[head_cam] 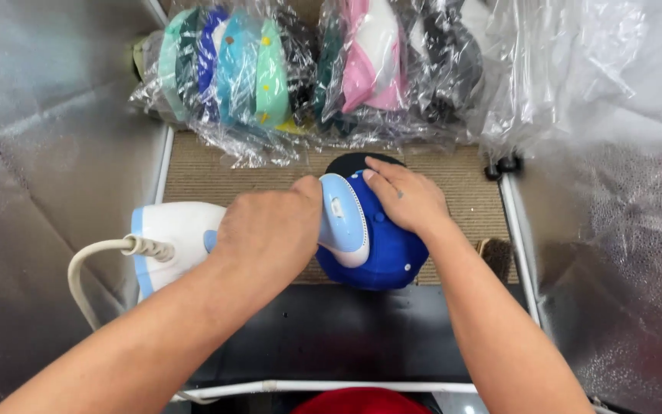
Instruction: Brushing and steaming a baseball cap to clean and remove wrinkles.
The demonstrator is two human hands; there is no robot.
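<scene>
Silver foil walls (47,153), tan mat (216,172), bagged caps (270,69).

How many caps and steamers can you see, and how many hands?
Blue cap being steamed: 1
Red cap at the bottom edge: 1
Bags of stacked caps: 2, caps inside too bunched to count
Handheld steamer: 1
Hands: 2, left hand and right hand
Total: 7

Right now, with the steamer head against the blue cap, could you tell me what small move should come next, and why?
Probably slide the steamer across the blue cap: the left hand presses its head on one side only, while the right hand steadies the crown.
</scene>
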